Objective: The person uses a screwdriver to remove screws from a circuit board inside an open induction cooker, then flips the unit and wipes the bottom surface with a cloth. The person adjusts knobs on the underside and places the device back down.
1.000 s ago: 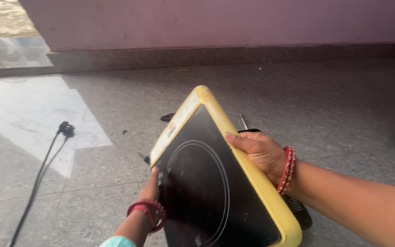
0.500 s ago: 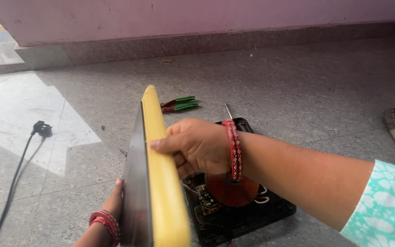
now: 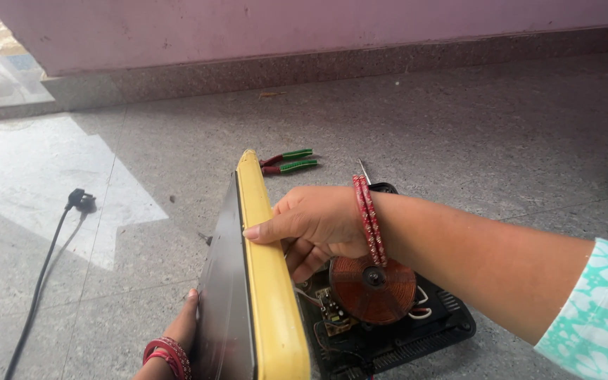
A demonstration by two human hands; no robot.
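Observation:
A yellow-rimmed top cover (image 3: 265, 281) with a black glass plate (image 3: 223, 302) stands on edge, lifted off a black cooker base (image 3: 402, 338) on the floor. My right hand (image 3: 311, 225) grips the yellow rim from the right, thumb on its edge. My left hand (image 3: 181, 327) supports the glass side from the left, mostly hidden behind the cover. Inside the open base lie a copper coil (image 3: 373, 288) and a small circuit board (image 3: 332, 309) with wires.
Pliers with green and red handles (image 3: 286, 162) lie on the stone floor behind the cover. A thin metal tool (image 3: 364, 171) lies beside them. A black power plug and cord (image 3: 79, 203) run along the left. A pink wall (image 3: 318, 28) closes the far side.
The cover has swung from lying flat, glass up, to standing on edge, exposing the base with its coil. My right hand stayed on the yellow rim throughout.

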